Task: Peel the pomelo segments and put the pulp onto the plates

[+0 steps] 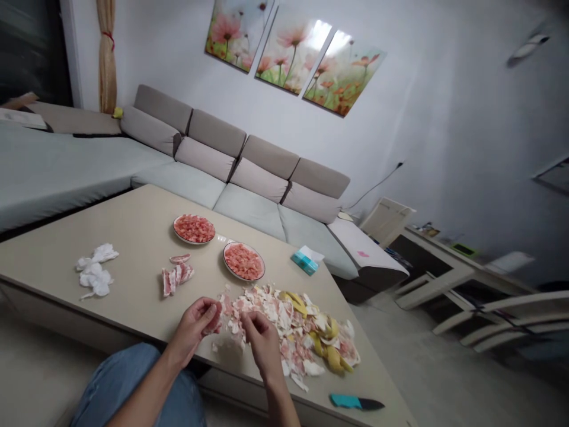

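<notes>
Near the table's front edge, my left hand (195, 326) is closed around a pink pomelo segment (215, 319), which shows past the fingertips. To its right, my right hand (261, 338) is pinched in front of a heap of torn white and pink membrane (288, 332); what its fingertips hold is too small to make out. Yellow-green peel strips (333, 356) lie on the heap's right side. Several pomelo segments (176, 277) rest beyond my left hand. Two plates hold pink pulp pieces, a farther plate (194, 242) and a nearer plate (231, 274).
A knife (355, 402) with a teal handle lies at the table's near right, its dark blade pointing right. Crumpled white tissues (96, 270) are on the left, and a blue tissue box (306, 262) is near the far edge. A grey sofa (249, 207) stands behind the table (137, 225).
</notes>
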Demonstrator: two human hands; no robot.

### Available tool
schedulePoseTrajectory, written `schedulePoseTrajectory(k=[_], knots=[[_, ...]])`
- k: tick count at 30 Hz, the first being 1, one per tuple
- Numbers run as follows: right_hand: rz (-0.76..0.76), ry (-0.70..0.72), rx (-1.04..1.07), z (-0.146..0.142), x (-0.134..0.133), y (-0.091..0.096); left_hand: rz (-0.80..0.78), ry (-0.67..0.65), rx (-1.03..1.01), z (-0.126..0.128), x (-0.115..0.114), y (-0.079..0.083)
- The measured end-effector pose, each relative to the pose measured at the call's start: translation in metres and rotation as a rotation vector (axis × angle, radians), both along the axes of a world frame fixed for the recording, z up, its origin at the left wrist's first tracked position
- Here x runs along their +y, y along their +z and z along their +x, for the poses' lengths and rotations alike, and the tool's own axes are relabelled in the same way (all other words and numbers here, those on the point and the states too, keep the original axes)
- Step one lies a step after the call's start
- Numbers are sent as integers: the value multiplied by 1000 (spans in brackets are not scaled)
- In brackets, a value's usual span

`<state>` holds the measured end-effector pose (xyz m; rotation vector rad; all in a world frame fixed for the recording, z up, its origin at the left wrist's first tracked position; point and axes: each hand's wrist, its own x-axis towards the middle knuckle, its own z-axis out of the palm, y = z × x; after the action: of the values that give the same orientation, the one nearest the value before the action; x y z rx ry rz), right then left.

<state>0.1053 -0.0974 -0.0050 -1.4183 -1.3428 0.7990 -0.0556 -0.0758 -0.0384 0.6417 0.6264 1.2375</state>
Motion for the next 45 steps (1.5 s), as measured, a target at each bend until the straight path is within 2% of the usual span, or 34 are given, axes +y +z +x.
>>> schedulePoseTrajectory(k=[4, 8, 16, 19, 24, 33, 40, 45], knots=[[49, 113, -101, -15, -7, 5, 26, 3, 36, 1, -1, 1], [59, 116, -162, -27, -5, 11, 84, 22, 96, 1, -2, 4], [-17, 192, -136, -15, -2, 13, 243, -7, 198, -1, -1, 1], [-5, 174, -149, -16, -2, 12, 294, 2, 249, 0, -1, -2], [-14, 128, -112, -22, 1, 3, 270, 8, 238, -1, -1, -4], [-43, 56, -26, -12, 8, -10, 204, -120, 215, 4, -4, -2], [-36, -11, -56, -5, 8, -31, 77, -32, 157, 4, 1, -6], [-7, -90, -136, 16, 5, -41, 60, 13, 157, 1, 1, -4]])
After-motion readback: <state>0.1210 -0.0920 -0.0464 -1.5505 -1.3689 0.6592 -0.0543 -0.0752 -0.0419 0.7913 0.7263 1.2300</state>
